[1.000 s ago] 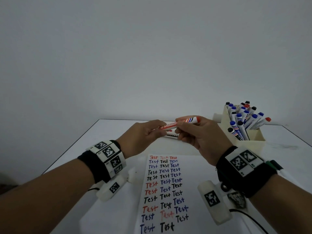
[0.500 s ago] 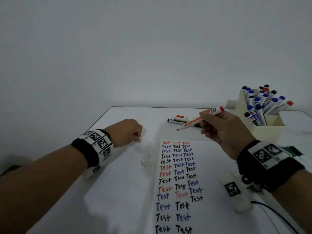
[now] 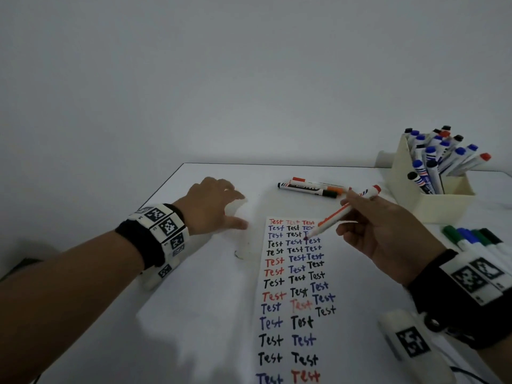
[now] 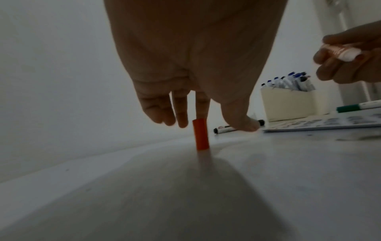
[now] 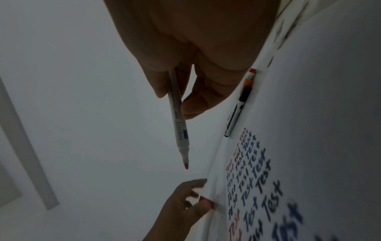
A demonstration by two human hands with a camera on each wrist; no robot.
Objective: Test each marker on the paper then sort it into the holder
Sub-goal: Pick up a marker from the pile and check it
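My right hand [image 3: 345, 214] pinches an uncapped red marker [image 3: 336, 217], whose tip hovers just over the top rows of the paper [image 3: 332, 342] covered in "Test" words. In the right wrist view the marker [image 5: 178, 117] points down, its tip clear of the sheet. Left of the paper, my left hand [image 3: 239, 212] hangs over the table with straight fingers. Under it the red cap [image 4: 201, 136] stands upright on the table, a fingertip at its top. The cream holder [image 3: 437, 206] at the back right is full of several capped markers.
Two capped markers [image 3: 307, 188] lie side by side behind the paper. Several green and blue markers [image 3: 476, 239] lie at the right, in front of the holder. The table's far edge meets a plain wall.
The hands pulled the cap off the marker. My left hand carried it left, stood it on the table and spread its fingers. My right hand lowered the marker tip toward the paper.
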